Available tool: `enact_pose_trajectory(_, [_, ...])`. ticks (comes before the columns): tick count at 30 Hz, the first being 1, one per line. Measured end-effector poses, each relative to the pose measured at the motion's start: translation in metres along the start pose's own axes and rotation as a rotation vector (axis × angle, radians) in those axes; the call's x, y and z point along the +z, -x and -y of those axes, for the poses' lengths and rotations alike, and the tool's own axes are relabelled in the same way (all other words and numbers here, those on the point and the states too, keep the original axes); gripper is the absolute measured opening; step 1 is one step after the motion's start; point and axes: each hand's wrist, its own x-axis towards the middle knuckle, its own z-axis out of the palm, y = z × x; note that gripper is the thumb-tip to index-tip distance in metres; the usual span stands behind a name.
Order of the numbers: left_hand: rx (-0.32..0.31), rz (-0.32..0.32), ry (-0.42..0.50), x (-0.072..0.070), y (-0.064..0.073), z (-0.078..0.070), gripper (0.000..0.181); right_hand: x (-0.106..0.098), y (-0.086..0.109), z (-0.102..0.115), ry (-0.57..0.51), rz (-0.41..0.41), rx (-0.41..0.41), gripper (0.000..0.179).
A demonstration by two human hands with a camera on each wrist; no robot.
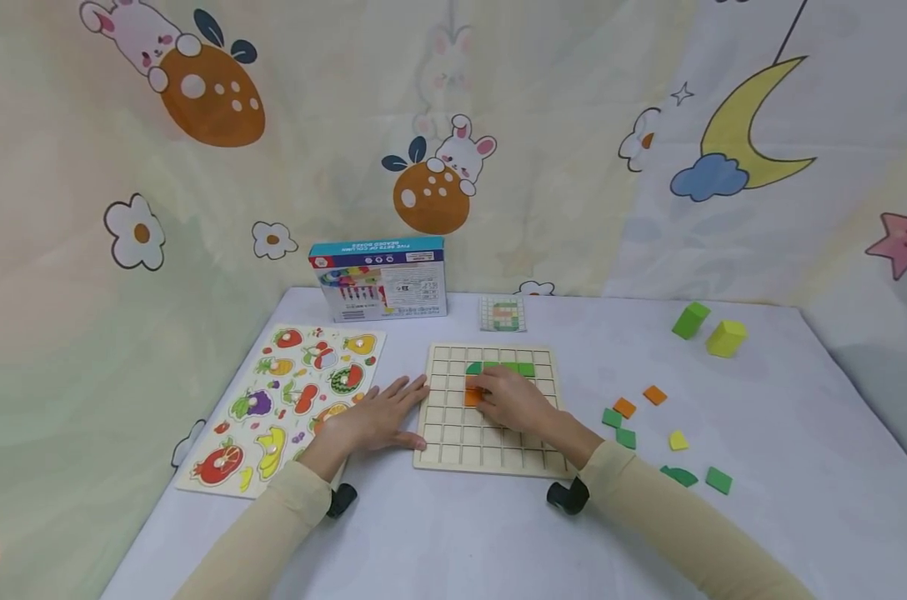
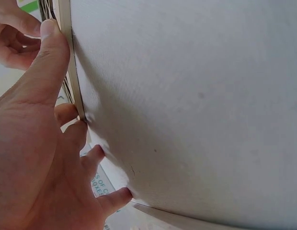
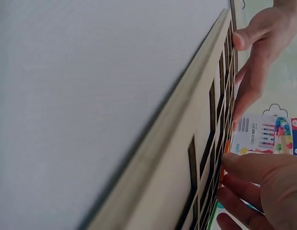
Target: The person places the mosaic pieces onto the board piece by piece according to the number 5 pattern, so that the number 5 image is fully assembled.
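A wooden grid board (image 1: 442,454) lies flat on the table. Along its upper part run green tiles (image 1: 526,369), with orange square tiles (image 1: 473,398) below their left end. My right hand (image 1: 515,398) reaches over the board, thumb and index finger pinching at an orange tile (image 3: 222,173); the fingers partly hide it. The left hand (image 1: 378,417) rests beside the board with fingers spread. In the left wrist view, the thumb of this left hand (image 2: 38,110) touches the board's edge (image 2: 67,48).
Left of the board lies a fruit puzzle (image 1: 221,483). A printed box (image 1: 389,283) and a small pattern card (image 1: 503,314) are at the back. Loose orange tiles (image 1: 654,395), green tiles (image 1: 719,480), a yellow piece (image 1: 678,440) and two blocks (image 1: 727,339) are on the right.
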Motion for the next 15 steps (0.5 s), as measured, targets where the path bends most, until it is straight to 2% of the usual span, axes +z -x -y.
enact_pose_trajectory(9, [-0.001, -0.005, 0.017, 0.002, 0.000, 0.000, 0.093, -0.006, 0.005, -0.005, -0.055, 0.012, 0.003, 0.033])
enact_pose_trajectory(12, [0.006, -0.009, 0.010, 0.002, 0.000, 0.000, 0.093, -0.017, 0.014, -0.018, -0.095, 0.002, 0.016, 0.034])
enact_pose_trajectory(15, [0.005, -0.008, -0.008, 0.000, 0.001, 0.000, 0.093, -0.033, 0.030, -0.042, -0.122, -0.027, 0.042, 0.036])
